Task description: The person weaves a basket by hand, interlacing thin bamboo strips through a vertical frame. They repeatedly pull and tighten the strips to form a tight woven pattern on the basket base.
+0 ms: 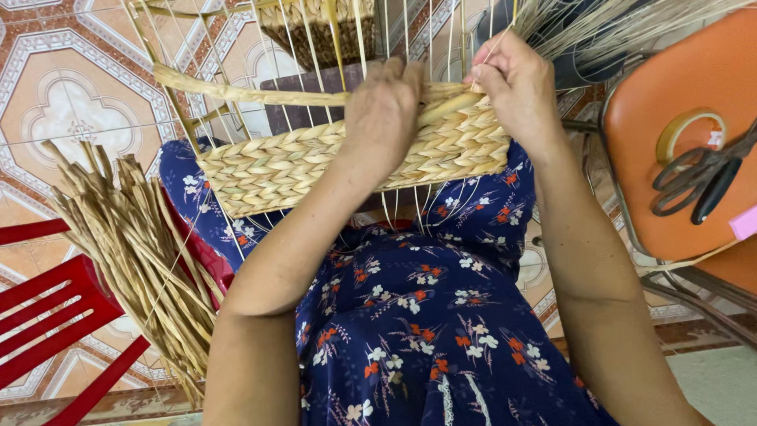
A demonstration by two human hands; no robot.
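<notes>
Basket (315,170) on lap: light, weave stiff, likely springy. Left hand (384,110) presses rim; right hand (516,83) pinches strand (449,106). Hold near rim.

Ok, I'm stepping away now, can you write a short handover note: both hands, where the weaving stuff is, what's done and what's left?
Left hand: pressing down on the woven band at its top edge.
Right hand: pinching the flat working strand at the band's right end.
Basket frame rests on the lap; spare strands lie beside the left knee; scissors and a tape roll sit on the orange chair.
Done: several woven rows.
Left: the bare uprights above.
</notes>
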